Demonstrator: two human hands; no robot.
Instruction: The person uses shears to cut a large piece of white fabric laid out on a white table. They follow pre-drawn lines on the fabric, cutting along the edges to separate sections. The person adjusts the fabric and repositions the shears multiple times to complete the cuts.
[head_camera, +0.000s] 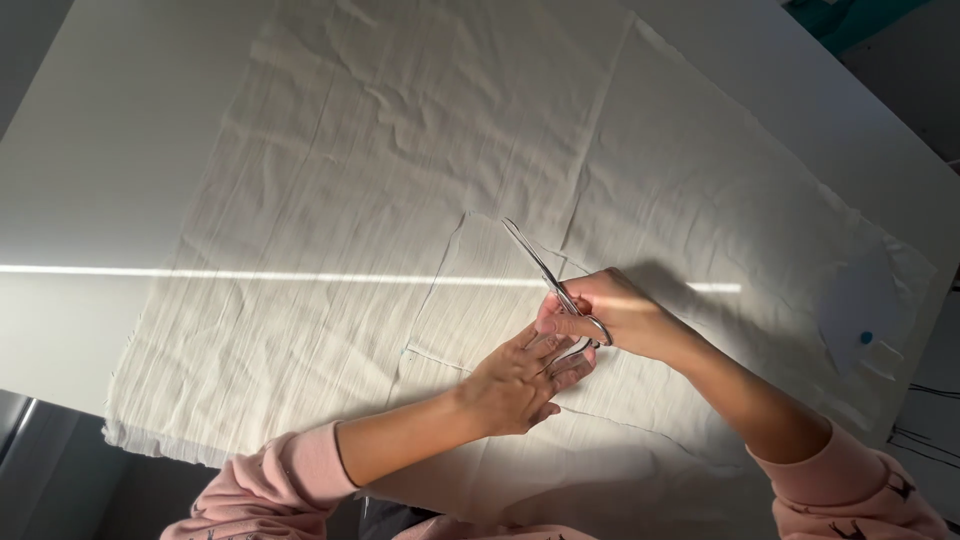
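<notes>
Looking down from the head camera, a large sheet of cream fabric (400, 180) lies spread and creased over a white table (90, 170), with a thin bar of sunlight crossing both from left to right. The right hand (615, 312) is closed around the handles of a pair of metal scissors (548, 278), fingers through the loops; the blades are nearly together and point up and to the left, lying low over the cloth near its middle. The left hand (515, 380) rests flat on the fabric just below and beside the scissors, fingers spread, its fingertips touching the right hand's fingers at the handles; it grips nothing. Cut lines run through the cloth around the hands. Both arms wear pink sleeves (290, 475). Far to the right, on the fabric's edge, sits a small blue dot (866, 338).
</notes>
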